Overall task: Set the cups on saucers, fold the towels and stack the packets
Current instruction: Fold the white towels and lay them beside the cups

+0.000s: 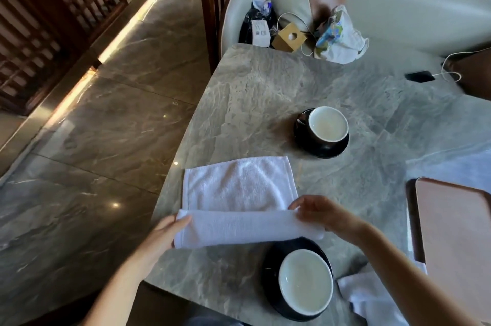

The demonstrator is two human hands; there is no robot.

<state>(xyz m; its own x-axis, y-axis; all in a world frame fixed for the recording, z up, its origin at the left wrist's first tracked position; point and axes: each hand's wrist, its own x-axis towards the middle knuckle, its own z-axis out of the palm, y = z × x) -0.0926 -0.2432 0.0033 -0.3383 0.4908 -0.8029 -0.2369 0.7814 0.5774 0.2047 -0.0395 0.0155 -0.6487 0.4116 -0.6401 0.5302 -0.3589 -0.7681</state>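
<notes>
Lying flat near the left edge of the table (265, 86), the white towel (239, 187) shows a soft looped nap, with its near edge turned over into a long band. The left hand (170, 230) grips the band's left end and the right hand (318, 212) pinches its right end. The near cup (305, 282) sits on a black saucer (271, 259), which the band partly hides. The right forearm covers part of a second towel (366, 296), and the frame cuts off the tray (457, 232).
</notes>
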